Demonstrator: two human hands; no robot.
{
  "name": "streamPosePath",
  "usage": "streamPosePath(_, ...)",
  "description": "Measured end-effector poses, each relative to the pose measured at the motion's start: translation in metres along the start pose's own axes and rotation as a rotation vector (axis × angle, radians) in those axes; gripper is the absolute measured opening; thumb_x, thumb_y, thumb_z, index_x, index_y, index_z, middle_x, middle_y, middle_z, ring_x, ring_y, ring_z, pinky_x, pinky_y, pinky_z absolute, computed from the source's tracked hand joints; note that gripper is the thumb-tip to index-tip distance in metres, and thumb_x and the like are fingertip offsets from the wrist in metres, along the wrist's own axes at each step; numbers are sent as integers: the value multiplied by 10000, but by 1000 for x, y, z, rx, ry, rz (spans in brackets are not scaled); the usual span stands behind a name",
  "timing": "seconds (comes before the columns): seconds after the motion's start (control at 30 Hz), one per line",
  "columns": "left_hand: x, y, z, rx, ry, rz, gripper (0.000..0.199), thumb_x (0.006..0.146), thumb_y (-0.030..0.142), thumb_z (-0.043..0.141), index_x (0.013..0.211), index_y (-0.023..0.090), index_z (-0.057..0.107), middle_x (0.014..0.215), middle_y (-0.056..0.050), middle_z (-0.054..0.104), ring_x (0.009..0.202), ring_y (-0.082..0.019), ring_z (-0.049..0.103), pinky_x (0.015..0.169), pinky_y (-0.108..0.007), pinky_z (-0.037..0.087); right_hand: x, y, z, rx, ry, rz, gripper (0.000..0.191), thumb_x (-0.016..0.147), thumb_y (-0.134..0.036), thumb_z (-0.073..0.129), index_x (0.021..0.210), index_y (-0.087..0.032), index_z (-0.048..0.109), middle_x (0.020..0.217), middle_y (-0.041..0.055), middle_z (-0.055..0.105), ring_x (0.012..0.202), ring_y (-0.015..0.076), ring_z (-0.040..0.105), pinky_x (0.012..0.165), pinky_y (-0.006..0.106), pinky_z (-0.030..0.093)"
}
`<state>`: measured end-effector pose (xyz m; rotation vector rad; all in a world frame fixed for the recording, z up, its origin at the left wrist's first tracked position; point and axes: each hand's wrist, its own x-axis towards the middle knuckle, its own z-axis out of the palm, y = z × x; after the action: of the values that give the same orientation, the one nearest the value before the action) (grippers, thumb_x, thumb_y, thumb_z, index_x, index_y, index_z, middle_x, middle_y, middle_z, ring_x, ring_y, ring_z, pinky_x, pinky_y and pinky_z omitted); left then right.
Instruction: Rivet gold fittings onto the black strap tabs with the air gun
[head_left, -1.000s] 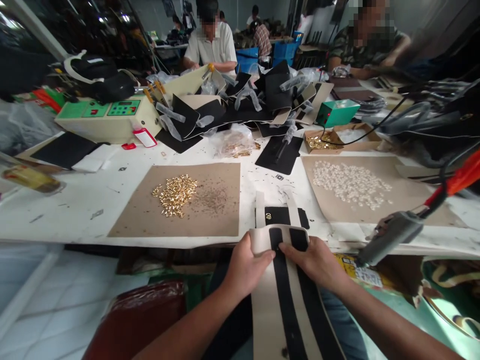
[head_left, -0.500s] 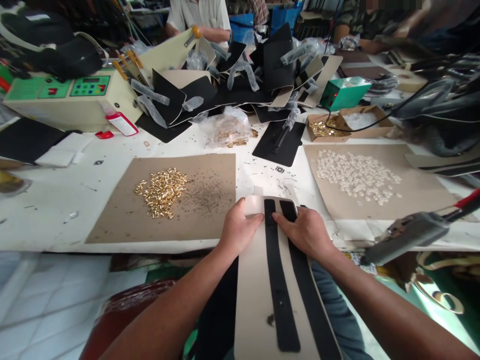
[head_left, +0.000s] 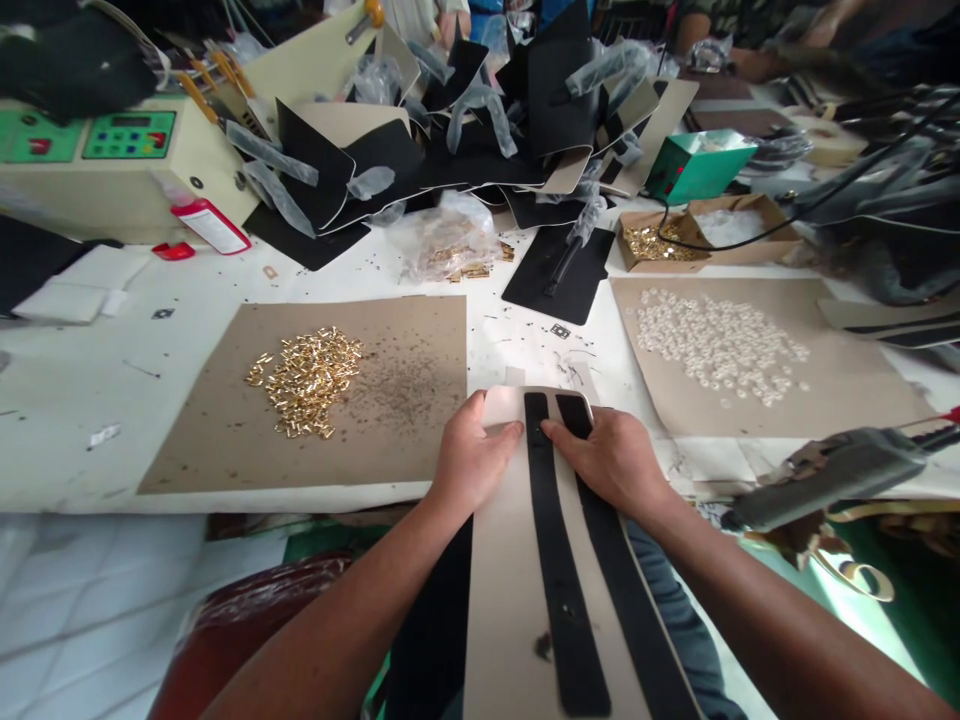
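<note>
A long beige panel with two black strips (head_left: 502,560) stretches from the table's front edge down over my lap. My left hand (head_left: 476,450) grips its far left edge, thumb on the beige face. On the opposite edge my right hand (head_left: 611,455) is closed, its thumb tip on the nearer black strip (head_left: 556,530); the fingers of both hands are hidden beneath. Small dark marks show low on the panel. To the left, a heap of small gold metal pieces (head_left: 311,380) lies on a brown sheet (head_left: 217,440). Many small clear round pieces (head_left: 712,340) cover another brown sheet (head_left: 847,400) to the right.
A grey-handled tool (head_left: 832,475) juts in at the right. Behind are black panels with plastic-wrapped handles (head_left: 480,120), a green box (head_left: 697,165), a cardboard box of gold parts (head_left: 667,245), a red bottle (head_left: 210,225) and a beige machine (head_left: 150,185). People sit across the table.
My view has tilted down slightly, and the table's left side has shifted outward. Both hands keep the same hold on the panel. A person's hand opposite has moved.
</note>
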<state>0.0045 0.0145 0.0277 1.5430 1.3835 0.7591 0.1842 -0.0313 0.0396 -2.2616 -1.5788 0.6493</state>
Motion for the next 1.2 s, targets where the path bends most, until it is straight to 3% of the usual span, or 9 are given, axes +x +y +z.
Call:
streamPosePath(0.63, 3, -4, 2, 47, -13, 20, 194, 869, 216, 703, 1062, 220, 682, 976, -37, 785, 868, -247, 739, 820, -362, 560, 4, 0, 3, -90, 20, -31, 386, 942, -554, 601, 802, -218, 730, 766, 95, 764, 752, 298, 727, 608, 330, 389)
streamPosePath(0.73, 0, -2, 2, 137, 22, 145, 386, 867, 160, 697, 1243, 218, 633, 1165, -76, 751, 1065, -275, 715, 960, -407, 559, 3, -1, 5, -132, 39, -56, 368, 950, -544, 600, 851, -216, 737, 819, 104, 781, 787, 308, 737, 625, 332, 393)
streamPosePath(0.87, -7, 5, -1, 439, 156, 437, 738, 816, 139, 765, 1488, 181, 463, 1533, -176, 523, 1435, -360, 471, 1213, -536, 378, 2, 0, 6, -146, 45, -79, 357, 958, -542, 597, 936, -222, 756, 849, 104, 792, 816, 313, 746, 638, 330, 399)
streamPosePath(0.93, -10, 9, -1, 527, 70, 517, 667, 841, 190, 773, 1453, 186, 507, 1516, -167, 549, 1418, -364, 482, 1210, -547, 377, 3, 1, 6, -145, 40, -89, 347, 966, -527, 589, 960, -227, 763, 872, 105, 795, 832, 313, 748, 647, 329, 408)
streamPosePath(1.03, -10, 11, 0, 557, -112, 541, 363, 872, 236, 767, 1217, 212, 660, 1322, -115, 684, 1261, -333, 598, 1099, -500, 484, 3, 0, 6, -143, 29, -78, 323, 969, -494, 592, 1009, -222, 760, 914, 113, 797, 861, 315, 749, 680, 332, 436)
streamPosePath(1.13, -6, 5, 4, 532, -99, 527, 230, 849, 242, 801, 1051, 214, 694, 1228, -94, 709, 1182, -324, 623, 1044, -498, 506, 5, -4, 5, -105, 20, -74, 322, 954, -467, 617, 1091, -201, 737, 944, 120, 790, 879, 314, 745, 734, 350, 479)
streamPosePath(1.2, -2, -2, 7, 485, -58, 533, 246, 839, 238, 813, 1053, 220, 691, 1220, -88, 710, 1170, -324, 624, 1041, -511, 501, 6, -5, 3, -13, 50, -99, 335, 934, -442, 649, 1143, -187, 709, 1004, 121, 777, 913, 304, 736, 788, 365, 511)
